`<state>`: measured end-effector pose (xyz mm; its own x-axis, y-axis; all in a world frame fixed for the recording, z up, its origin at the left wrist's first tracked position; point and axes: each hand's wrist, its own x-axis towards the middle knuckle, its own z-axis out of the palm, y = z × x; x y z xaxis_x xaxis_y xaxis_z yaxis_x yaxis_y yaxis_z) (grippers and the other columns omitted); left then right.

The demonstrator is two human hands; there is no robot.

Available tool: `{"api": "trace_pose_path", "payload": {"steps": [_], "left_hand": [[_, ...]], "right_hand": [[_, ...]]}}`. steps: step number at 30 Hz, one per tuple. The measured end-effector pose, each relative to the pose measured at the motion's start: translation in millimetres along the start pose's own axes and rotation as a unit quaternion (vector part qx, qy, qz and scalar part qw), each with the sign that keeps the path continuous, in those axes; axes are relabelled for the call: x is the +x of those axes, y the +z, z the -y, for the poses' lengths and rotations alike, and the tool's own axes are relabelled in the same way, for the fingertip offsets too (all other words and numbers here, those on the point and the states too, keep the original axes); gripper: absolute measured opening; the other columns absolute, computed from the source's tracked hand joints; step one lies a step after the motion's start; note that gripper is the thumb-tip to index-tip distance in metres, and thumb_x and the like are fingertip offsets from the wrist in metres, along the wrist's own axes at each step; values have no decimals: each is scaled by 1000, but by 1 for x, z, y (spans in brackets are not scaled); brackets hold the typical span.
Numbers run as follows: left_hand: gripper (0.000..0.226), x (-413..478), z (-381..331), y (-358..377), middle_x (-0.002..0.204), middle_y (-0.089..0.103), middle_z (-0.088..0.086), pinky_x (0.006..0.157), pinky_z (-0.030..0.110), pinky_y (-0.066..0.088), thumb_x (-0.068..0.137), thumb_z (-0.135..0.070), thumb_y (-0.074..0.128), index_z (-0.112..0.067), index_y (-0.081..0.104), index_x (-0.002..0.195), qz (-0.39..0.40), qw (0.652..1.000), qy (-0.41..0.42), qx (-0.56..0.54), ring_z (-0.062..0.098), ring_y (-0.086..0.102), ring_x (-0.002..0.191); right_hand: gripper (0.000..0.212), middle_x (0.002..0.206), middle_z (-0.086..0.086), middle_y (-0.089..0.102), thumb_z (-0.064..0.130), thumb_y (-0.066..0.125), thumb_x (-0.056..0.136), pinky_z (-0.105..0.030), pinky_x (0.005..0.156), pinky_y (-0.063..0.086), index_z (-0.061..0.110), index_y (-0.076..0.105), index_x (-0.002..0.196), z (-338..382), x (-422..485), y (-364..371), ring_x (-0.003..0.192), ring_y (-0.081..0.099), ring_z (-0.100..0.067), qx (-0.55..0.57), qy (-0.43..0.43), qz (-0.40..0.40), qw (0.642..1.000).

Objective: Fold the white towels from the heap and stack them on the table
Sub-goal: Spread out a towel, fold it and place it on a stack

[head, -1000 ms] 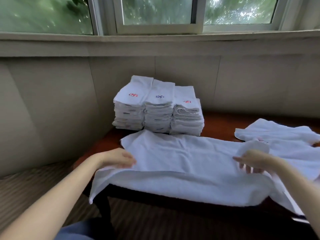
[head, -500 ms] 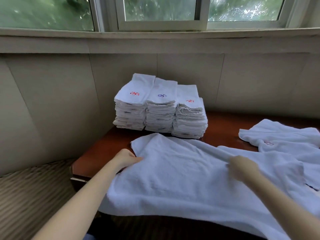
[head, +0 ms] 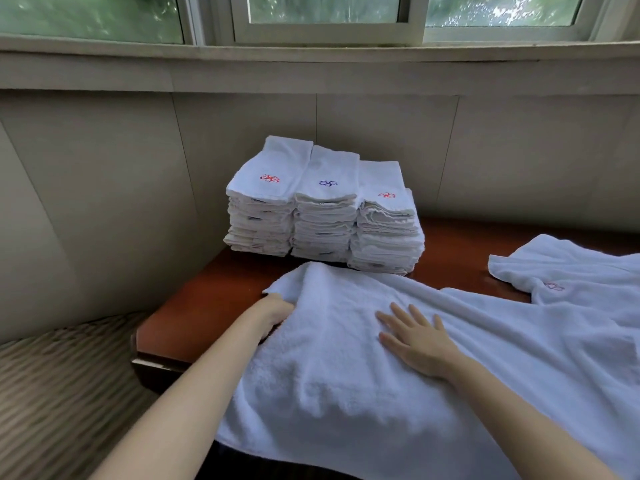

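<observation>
1. At the left edge of the frame, a striped, ribbed surface (head: pixel 59 386) fills the lower corner, below a pale panelled wall (head: pixel 104 202).
2. The reddish-brown table (head: pixel 207 306) begins left of centre; its bare corner shows between the wall and the cloth.
3. The left hand (head: pixel 273 311), just left of centre, reaches in from the lower left and grips the left edge of the white towel (head: pixel 346 375). Its fingers are tucked under the cloth and hidden, so I cannot tell exactly how they curl.
4. That towel lies spread across the lower middle of the frame, covering the table's near side and hanging over its front edge.
5. In the centre, behind the towel, three stacks of folded towels (head: pixel 325 216) stand side by side against the wall, touching each other. The left top towel carries a red mark, the middle one a blue mark, the right one a smaller red mark.
6. The right hand (head: pixel 419 341), right of centre, lies flat on the towel, palm down, fingers straight and spread, pressing the cloth.
7. At the right of the frame, the heap (head: pixel 571 282) of unfolded white towels lies on the table, one bearing a faint reddish mark, its near part overlapping the spread towel.
8. Along the top runs a window (head: pixel 322 15) with green foliage behind the glass.
</observation>
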<state>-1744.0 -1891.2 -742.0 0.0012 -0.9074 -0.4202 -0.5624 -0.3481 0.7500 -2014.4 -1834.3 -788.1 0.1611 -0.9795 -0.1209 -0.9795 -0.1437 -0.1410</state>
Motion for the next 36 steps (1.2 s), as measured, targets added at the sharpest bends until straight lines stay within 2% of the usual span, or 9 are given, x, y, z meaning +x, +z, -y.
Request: {"api": "trace_pose_path", "payload": {"steps": [3, 6, 9, 13, 15, 21, 29, 33, 36], "left_hand": [[31, 9, 2, 7, 127, 57, 22, 86, 32, 44, 97, -10, 47, 5, 56, 123, -92, 994, 39, 43, 33, 55, 116], [21, 11, 10, -30, 88, 70, 17, 69, 31, 51, 86, -19, 61, -1, 68, 94, -223, 973, 54, 20, 29, 67, 85], [21, 20, 23, -86, 72, 70, 12, 73, 35, 56, 87, -18, 62, 0, 71, 82, -310, 950, 36, -29, 29, 70, 76], [31, 24, 36, -111, 99, 65, 19, 64, 31, 52, 93, -2, 51, -1, 53, 124, -227, 961, 59, -149, 28, 62, 77], [42, 25, 44, -106, 106, 60, 22, 74, 37, 52, 93, 3, 46, -5, 44, 134, -189, 967, 66, -158, 34, 60, 85], [40, 15, 56, -58, 134, 52, 11, 92, 31, 44, 93, -11, 47, -12, 47, 134, -170, 965, 153, 130, 26, 52, 120], [49, 18, 69, -37, 157, 22, -4, 114, 38, 21, 103, -37, 27, -20, 26, 149, -179, 895, 154, 379, 15, 20, 144], [45, 20, 52, -40, 148, 36, 0, 106, 42, 28, 101, -33, 34, -20, 30, 144, -204, 874, 115, 426, 22, 35, 134], [38, 27, 30, -41, 137, 43, 7, 98, 40, 37, 98, -20, 37, -17, 39, 136, -203, 868, 124, 437, 27, 41, 125]], "right_hand": [[57, 159, 13, -4, 66, 16, 93, -52, 115, -8, 50, 7, 147, -5, 4, -1, 147, -8, -17, 3, -12, -5, 1000], [55, 159, 14, -4, 64, 18, 94, -49, 116, -8, 50, 7, 146, -11, 6, -3, 147, -8, -15, -2, -24, -2, 1000], [55, 159, 15, -4, 62, 19, 95, -48, 117, -8, 49, 7, 147, -17, 10, -5, 147, -8, -13, -5, -28, 1, 1000], [55, 159, 16, -5, 62, 19, 95, -47, 117, -7, 49, 7, 147, -19, 16, -6, 146, -9, -11, -8, -30, -1, 1000], [54, 158, 16, -5, 61, 18, 95, -47, 117, -7, 50, 6, 146, -19, 17, -6, 146, -9, -11, -11, -26, 0, 1000], [53, 159, 15, -6, 59, 18, 96, -47, 118, -5, 48, 7, 147, -15, 18, -8, 147, -7, -12, -16, -10, 1, 1000], [51, 159, 14, 2, 56, 22, 98, -47, 118, 0, 45, 17, 147, -11, 16, -9, 147, 0, -12, -7, -5, -21, 1000], [36, 138, -2, 52, 33, 43, 98, -37, 102, 36, 21, 53, 131, -15, 9, -13, 127, 46, -23, 45, 9, -189, 981], [30, 121, -11, 61, 14, 48, 93, -39, 87, 40, 10, 58, 121, -45, 7, -21, 110, 52, -33, 32, 111, -275, 955]]}}
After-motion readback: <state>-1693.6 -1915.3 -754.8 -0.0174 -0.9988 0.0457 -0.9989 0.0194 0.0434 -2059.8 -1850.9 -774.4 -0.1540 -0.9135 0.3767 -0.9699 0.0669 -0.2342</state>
